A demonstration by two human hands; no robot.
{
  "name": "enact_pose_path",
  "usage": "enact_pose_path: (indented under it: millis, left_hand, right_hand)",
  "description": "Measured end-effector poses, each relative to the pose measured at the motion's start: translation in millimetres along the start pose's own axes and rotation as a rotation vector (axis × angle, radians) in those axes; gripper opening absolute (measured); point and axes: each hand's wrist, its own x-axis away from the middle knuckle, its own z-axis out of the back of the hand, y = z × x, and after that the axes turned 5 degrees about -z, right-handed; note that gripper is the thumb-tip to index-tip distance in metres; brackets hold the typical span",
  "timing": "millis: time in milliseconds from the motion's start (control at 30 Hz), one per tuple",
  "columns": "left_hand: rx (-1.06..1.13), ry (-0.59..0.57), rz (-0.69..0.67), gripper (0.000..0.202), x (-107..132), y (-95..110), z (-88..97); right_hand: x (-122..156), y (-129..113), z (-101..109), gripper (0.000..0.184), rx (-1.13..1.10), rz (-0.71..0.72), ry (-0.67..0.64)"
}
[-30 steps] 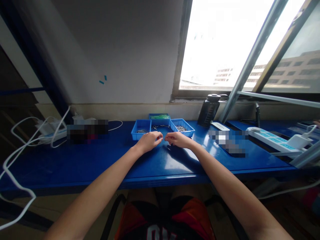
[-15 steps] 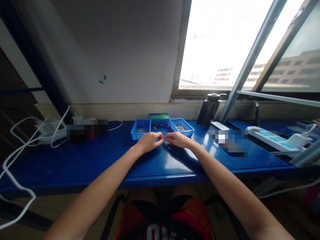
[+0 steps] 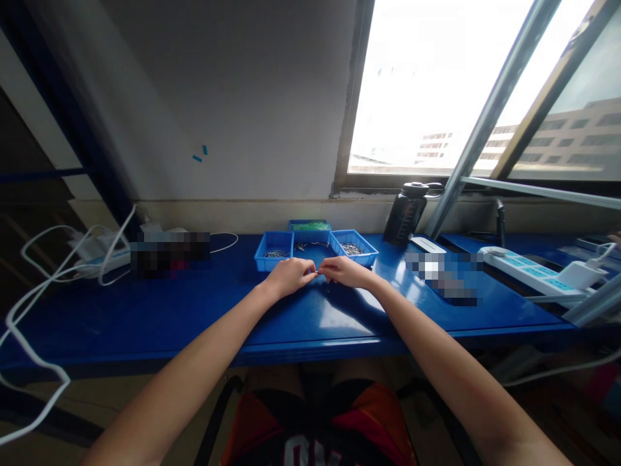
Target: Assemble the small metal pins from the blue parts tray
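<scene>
My left hand (image 3: 292, 276) and my right hand (image 3: 343, 271) meet fingertip to fingertip above the blue table (image 3: 194, 323). Both are closed in a pinch; whatever sits between the fingers is too small and too hidden to name. Just beyond my left hand stands a blue bin (image 3: 268, 265) with small metal pieces (image 3: 275, 254) in it. Another blue bin (image 3: 367, 258), behind my right hand, holds similar metal pieces (image 3: 351, 248). Between the bins, more small dark metal parts (image 3: 317, 244) lie in a blue area, partly hidden by my hands.
At the back, a blue bin (image 3: 294, 225) contains green material (image 3: 311, 226). A black bottle (image 3: 406, 213) stands right of the bins, near a white flat object (image 3: 427, 244). A power strip (image 3: 528, 269) lies far right. White cables (image 3: 36, 353) loop at the left.
The hands stay almost in place, still fingertip to fingertip. A thin pale sliver seen below the right fingers earlier no longer shows clearly. The view has shifted very slightly.
</scene>
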Motion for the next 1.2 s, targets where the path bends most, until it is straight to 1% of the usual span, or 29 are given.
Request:
enact_pose_path:
  millis: [100,233,433,533,800,967,1200]
  left_hand:
    - [-0.011,-0.002,0.042,0.032,0.5,-0.3,0.9]
    - [0.002,-0.006,0.070,0.030,1.6,0.6,3.4]
    - [0.017,-0.013,0.086,0.020,0.9,1.0,4.4]
    - [0.015,-0.011,0.101,0.018,0.5,1.1,3.7]
    - [-0.004,0.009,0.125,0.027,1.1,0.5,4.1]
    - [-0.028,0.014,0.136,0.033,1.7,0.7,4.8]
    - [-0.044,0.000,0.148,0.034,1.9,3.5,6.0]
  right_hand:
    - [-0.1,2.0,2.6,0.027,0.014,-0.010,0.035]
    - [-1.2,5.2,4.9,0.025,0.041,-0.027,0.080]
    - [-2.3,6.9,5.1,0.020,0.067,-0.027,0.085]
    - [-2.2,6.9,5.0,0.017,0.064,-0.029,0.086]
    - [-2.0,7.1,4.7,0.019,0.081,-0.040,0.104]
    - [-1.0,4.4,4.9,0.025,0.034,-0.059,0.089]
    - [-1.8,5.0,4.7,0.029,-0.010,-0.081,0.076]
